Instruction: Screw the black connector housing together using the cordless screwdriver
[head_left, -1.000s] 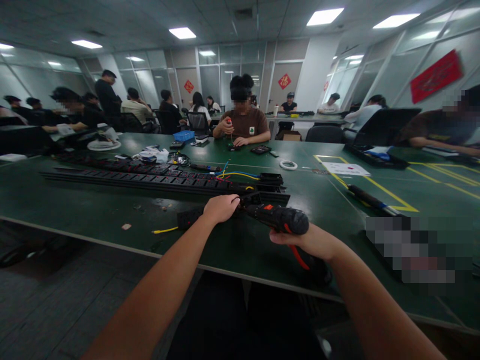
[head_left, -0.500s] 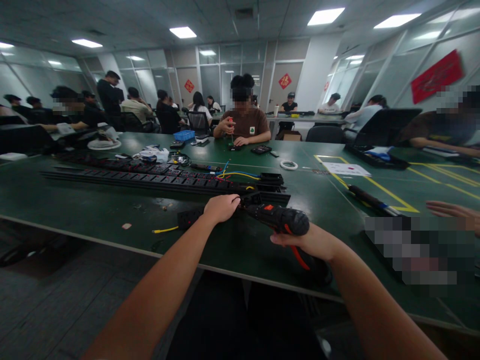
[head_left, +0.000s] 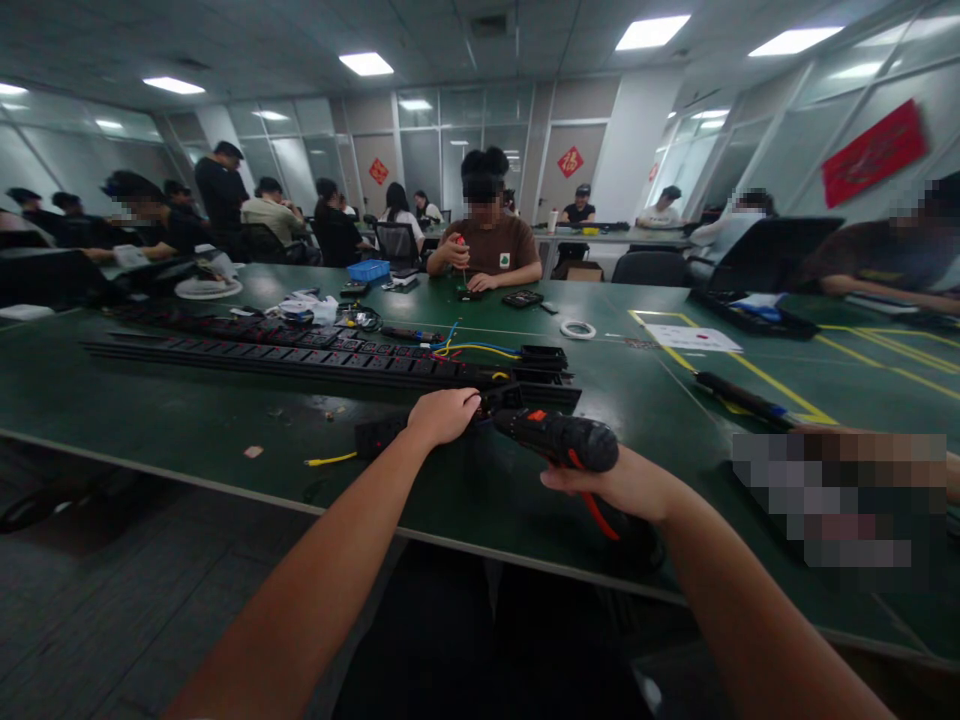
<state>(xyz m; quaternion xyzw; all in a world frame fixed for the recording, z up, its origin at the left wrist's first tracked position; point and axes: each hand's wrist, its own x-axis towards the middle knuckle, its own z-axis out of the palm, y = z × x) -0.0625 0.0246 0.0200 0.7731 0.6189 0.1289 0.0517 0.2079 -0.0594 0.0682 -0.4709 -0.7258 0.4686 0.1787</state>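
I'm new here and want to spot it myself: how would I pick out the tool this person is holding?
Start at the big green table and find the long black power strips lying across it. Just in front of their right end, the right hand grips a power screwdriver, its tip pointing left toward the left hand. Unlike the flat strips, it is stubby, rounded and black with red trim.
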